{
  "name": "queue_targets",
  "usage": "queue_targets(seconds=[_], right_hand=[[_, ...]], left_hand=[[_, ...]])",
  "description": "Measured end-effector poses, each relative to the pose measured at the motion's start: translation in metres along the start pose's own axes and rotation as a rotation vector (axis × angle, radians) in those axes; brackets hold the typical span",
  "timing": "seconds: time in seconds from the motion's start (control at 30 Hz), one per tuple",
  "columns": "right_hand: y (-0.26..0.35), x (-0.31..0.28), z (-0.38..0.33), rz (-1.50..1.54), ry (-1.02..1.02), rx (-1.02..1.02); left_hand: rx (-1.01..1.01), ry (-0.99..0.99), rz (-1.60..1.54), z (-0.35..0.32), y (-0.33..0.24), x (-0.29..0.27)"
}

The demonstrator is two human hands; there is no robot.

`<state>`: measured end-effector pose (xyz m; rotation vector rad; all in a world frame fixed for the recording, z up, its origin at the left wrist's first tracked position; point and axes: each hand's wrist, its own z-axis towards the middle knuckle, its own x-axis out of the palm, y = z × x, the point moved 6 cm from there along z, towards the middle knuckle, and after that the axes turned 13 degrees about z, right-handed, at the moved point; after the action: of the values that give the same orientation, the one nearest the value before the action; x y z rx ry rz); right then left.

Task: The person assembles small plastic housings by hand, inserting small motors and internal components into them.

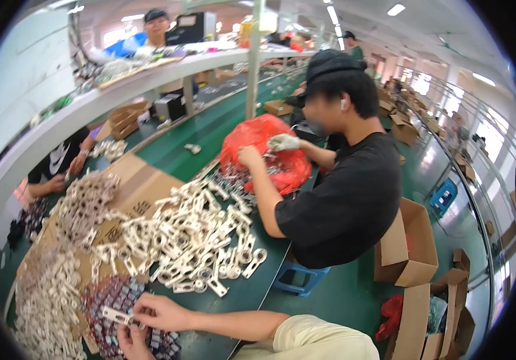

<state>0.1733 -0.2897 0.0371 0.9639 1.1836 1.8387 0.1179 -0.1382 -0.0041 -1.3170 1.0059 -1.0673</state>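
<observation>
A white plastic part with a slot and a round end [116, 316] is held in front of me, over a pile of small square dark-red and silver pieces [107, 296]. My left hand [133, 345] grips its lower edge from below, fingers closed. My right hand [163, 312] comes in from the right and pinches at its round end; whether a small piece is also between those fingers cannot be made out. Beyond my hands lies a big heap of similar white parts [192, 240]. More white parts [48, 306] are piled at my left.
Flattened cardboard [141, 180] lies under the heaps on the green bench. At my right a co-worker in black [345, 204] handles small metal pieces in a red plastic bag [249, 135]. Another person's hands work at far left. Cardboard boxes [420, 240] and a blue stool [300, 279] stand on the floor.
</observation>
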Motion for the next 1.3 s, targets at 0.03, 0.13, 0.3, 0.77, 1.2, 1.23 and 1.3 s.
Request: queue_targets(seconds=[0.03, 0.13, 0.3, 0.77, 1.2, 1.23, 1.3], right_hand=[[-0.006, 0.002, -0.001, 0.013, -0.014, 0.022], [-0.005, -0.009, 0.003, 0.097, -0.065, 0.136], [-0.025, -0.024, 0.004, 0.312, -0.122, 0.292], [-0.021, -0.004, 0.002, 0.431, -0.01, 0.35], [0.01, 0.0, 0.002, -0.148, -0.112, -0.226], [0.015, 0.002, 0.001, -0.28, -0.096, -0.293], [0.018, 0.005, 0.0, -0.411, -0.081, -0.356]], left_hand=[[-0.006, -0.041, 0.028, -0.005, -0.009, 0.005], [-0.036, -0.022, 0.076, 0.0, -0.029, 0.027], [0.008, 0.044, -0.085, 0.013, -0.014, 0.036], [0.053, 0.049, -0.135, 0.002, -0.019, 0.028], [0.032, -0.031, -0.189, 0.002, -0.021, 0.035], [0.031, -0.029, -0.165, 0.001, -0.019, 0.034], [0.032, -0.042, -0.144, 0.002, -0.016, 0.033]])
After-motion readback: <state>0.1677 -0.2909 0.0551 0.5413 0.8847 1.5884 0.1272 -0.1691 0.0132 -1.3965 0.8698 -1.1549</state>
